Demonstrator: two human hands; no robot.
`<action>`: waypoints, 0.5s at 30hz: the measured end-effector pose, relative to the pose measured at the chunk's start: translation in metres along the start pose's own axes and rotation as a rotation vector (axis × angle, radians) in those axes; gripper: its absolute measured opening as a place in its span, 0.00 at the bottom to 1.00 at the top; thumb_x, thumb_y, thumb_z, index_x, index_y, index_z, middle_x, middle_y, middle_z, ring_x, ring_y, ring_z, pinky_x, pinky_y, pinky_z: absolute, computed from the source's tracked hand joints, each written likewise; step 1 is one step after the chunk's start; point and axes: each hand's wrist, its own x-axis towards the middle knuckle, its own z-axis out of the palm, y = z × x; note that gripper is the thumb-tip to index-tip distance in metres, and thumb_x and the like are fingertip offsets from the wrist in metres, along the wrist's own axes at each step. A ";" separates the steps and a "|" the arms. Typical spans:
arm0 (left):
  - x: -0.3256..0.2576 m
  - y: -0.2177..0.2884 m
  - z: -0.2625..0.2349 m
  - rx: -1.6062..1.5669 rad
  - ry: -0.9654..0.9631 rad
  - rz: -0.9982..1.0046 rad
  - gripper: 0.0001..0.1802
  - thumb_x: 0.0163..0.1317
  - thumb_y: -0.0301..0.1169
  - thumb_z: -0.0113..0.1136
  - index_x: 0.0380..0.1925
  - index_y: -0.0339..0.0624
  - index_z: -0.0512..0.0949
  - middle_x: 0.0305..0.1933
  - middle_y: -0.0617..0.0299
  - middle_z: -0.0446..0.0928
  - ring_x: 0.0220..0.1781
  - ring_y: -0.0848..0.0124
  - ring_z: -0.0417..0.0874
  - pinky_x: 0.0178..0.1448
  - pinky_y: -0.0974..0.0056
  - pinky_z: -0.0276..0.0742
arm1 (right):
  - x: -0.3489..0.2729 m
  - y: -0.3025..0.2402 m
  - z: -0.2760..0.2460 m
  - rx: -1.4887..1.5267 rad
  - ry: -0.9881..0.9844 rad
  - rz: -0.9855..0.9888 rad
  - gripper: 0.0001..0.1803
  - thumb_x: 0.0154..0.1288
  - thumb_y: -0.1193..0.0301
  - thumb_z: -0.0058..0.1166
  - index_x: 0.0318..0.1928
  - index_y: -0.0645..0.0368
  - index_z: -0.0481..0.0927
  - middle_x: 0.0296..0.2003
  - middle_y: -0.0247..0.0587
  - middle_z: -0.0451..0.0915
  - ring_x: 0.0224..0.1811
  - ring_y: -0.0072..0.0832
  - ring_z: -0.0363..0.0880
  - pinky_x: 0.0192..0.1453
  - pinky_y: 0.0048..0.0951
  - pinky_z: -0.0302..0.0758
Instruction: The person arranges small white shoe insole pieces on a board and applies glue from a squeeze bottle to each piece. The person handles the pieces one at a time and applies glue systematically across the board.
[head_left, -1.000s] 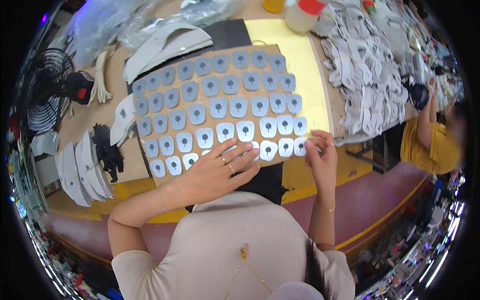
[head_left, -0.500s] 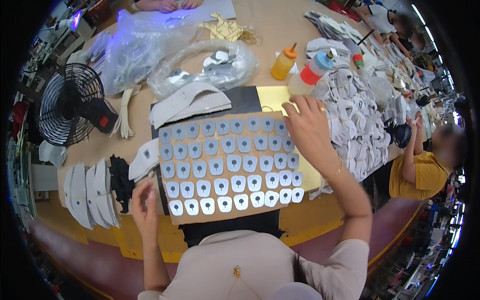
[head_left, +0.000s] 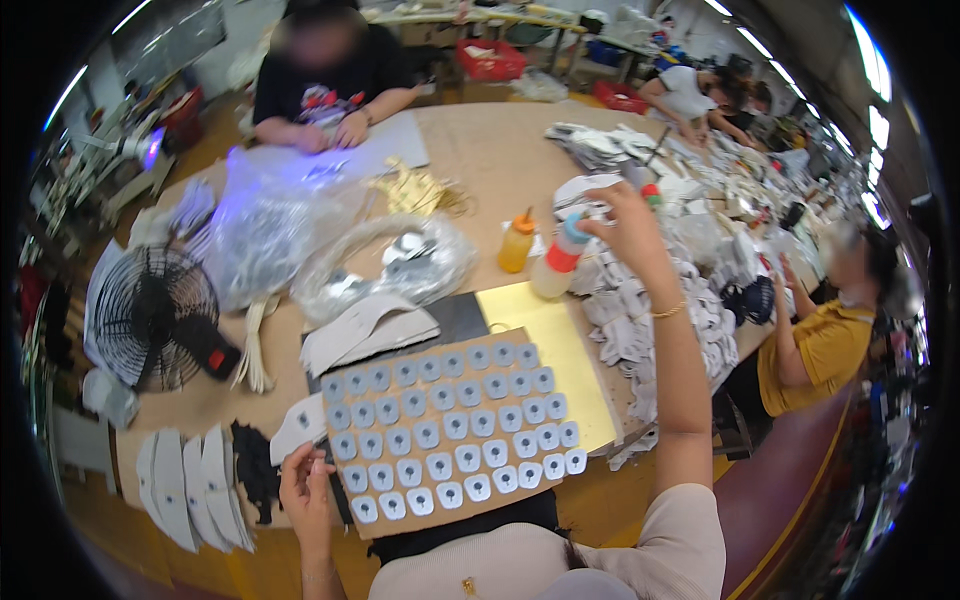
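A brown cardboard sheet (head_left: 420,392) lies before me, bearing several rows of small grey-white rounded patches (head_left: 456,425), each with a dark mark. My left hand (head_left: 308,490) is beside the sheet's left edge, fingers loosely bent and apart, with nothing visible in them. At the far right of the sheet, my right hand (head_left: 630,235) has its thumb and fingers round the blue top of an upright squeeze bottle (head_left: 551,279) with a red band. The hand partly hides that top. Left of it stands an orange-capped yellow bottle (head_left: 516,246).
A black fan (head_left: 155,318) stands left, near stacked white curved pieces (head_left: 215,480). Plastic bags (head_left: 395,290) lie beyond the sheet. Heaped white cut pieces (head_left: 650,320) cover the right side. Co-workers sit across and at right, one in a yellow shirt (head_left: 815,345).
My right hand has gone from the sheet's upper right corner to the squeeze bottle's top. The view has tilted up, showing more of the room. My left hand stays by the sheet.
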 end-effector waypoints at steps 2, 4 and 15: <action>0.004 0.004 0.010 -0.015 -0.031 0.015 0.14 0.63 0.25 0.50 0.49 0.33 0.70 0.40 0.58 0.73 0.35 0.75 0.74 0.43 0.70 0.71 | 0.001 0.014 0.009 -0.043 0.026 -0.050 0.17 0.51 0.69 0.64 0.42 0.61 0.80 0.32 0.40 0.78 0.30 0.26 0.76 0.36 0.27 0.74; 0.003 0.008 0.012 -0.016 -0.043 0.021 0.15 0.63 0.24 0.50 0.49 0.33 0.70 0.40 0.58 0.73 0.35 0.75 0.74 0.43 0.71 0.71 | 0.002 0.011 0.009 0.039 -0.015 0.038 0.15 0.53 0.69 0.63 0.41 0.63 0.80 0.29 0.40 0.79 0.30 0.25 0.76 0.37 0.25 0.74; -0.005 0.013 0.007 -0.008 -0.016 0.003 0.15 0.64 0.26 0.50 0.50 0.35 0.69 0.40 0.59 0.73 0.35 0.75 0.75 0.43 0.70 0.72 | 0.007 0.027 0.024 0.560 -0.061 0.339 0.16 0.64 0.61 0.52 0.37 0.63 0.81 0.27 0.34 0.80 0.25 0.16 0.76 0.29 0.18 0.71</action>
